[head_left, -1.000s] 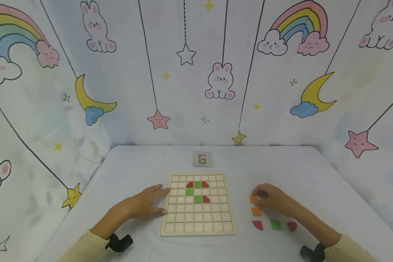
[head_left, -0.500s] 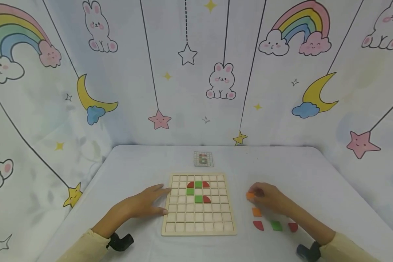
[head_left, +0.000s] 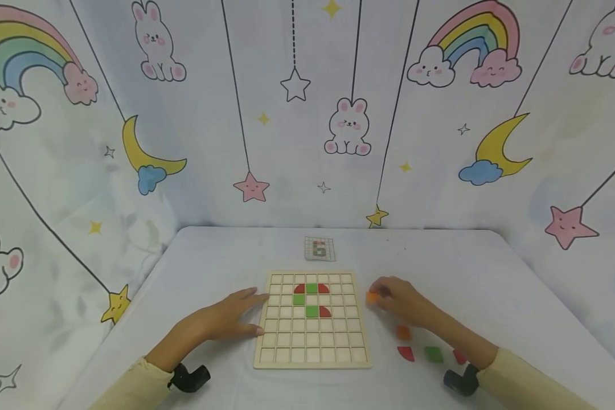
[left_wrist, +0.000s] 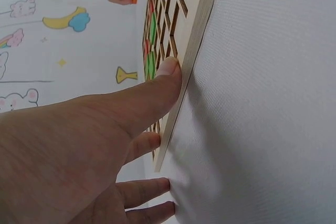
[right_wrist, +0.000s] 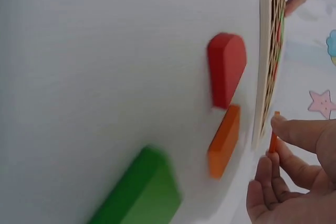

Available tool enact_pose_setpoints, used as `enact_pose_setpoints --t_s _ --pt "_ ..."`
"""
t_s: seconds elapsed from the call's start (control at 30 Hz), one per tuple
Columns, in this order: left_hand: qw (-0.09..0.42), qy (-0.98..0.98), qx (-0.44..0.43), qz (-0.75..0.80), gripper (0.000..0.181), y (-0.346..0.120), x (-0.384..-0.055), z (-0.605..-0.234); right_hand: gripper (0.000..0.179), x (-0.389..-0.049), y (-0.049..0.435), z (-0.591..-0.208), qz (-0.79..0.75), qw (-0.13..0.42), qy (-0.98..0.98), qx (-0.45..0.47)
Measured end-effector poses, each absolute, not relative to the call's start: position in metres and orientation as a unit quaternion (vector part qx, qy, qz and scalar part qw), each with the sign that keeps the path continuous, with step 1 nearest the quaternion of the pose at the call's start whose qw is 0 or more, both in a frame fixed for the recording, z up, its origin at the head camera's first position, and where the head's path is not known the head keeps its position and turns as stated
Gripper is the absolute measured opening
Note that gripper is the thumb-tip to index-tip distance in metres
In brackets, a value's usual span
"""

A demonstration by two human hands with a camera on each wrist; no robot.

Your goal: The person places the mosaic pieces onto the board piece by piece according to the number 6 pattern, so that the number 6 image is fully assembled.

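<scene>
A wooden grid board point(head_left: 312, 340) lies on the table with red quarter-round and green square tiles set in some of its cells. My left hand point(head_left: 224, 315) rests at the board's left edge, fingers spread; in the left wrist view its thumb point(left_wrist: 167, 69) touches the rim. My right hand point(head_left: 402, 299) pinches an orange square tile point(right_wrist: 273, 136) between thumb and fingers, just right of the board. Below that hand lie another orange tile point(head_left: 404, 332), a red quarter-round tile point(head_left: 405, 353), a green tile point(head_left: 433, 354) and a second red tile point(head_left: 459, 357), partly behind the wrist.
A small pattern card point(head_left: 319, 249) showing a figure like a 6 lies behind the board. The white table point(head_left: 220, 250) reaches back to a cloth wall point(head_left: 297, 142) printed with rabbits, stars, moons and rainbows.
My right hand has lifted the orange tile from the upper spot of the loose tiles and carried it left toward the board. The left hand stays at the board's edge.
</scene>
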State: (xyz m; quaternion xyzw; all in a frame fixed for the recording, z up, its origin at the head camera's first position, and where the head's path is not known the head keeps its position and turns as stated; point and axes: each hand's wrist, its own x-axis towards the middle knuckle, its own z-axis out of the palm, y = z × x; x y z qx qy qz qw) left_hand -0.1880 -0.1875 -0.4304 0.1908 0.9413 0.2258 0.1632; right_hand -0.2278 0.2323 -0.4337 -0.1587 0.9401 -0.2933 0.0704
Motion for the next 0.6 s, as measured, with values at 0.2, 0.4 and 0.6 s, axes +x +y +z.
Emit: enact_pose_setpoints --t_s 0.2,0.4,0.6 --pt "0.159 0.941 0.196 0.225 0.079 -0.189 -0.188 -0.431 0.019 -0.232 0.204 -0.434 -0.304 0.063 0.936 -0.166" --pt "0.158 0.942 0.196 0.222 0.079 -0.189 -0.188 -0.431 0.018 -0.228 0.175 -0.429 -0.311 0.060 0.927 -0.202" --pt "0.158 0.943 0.192 0.222 0.079 -0.189 -0.188 -0.431 0.015 -0.228 0.143 -0.433 -0.322 0.071 0.916 -0.227"
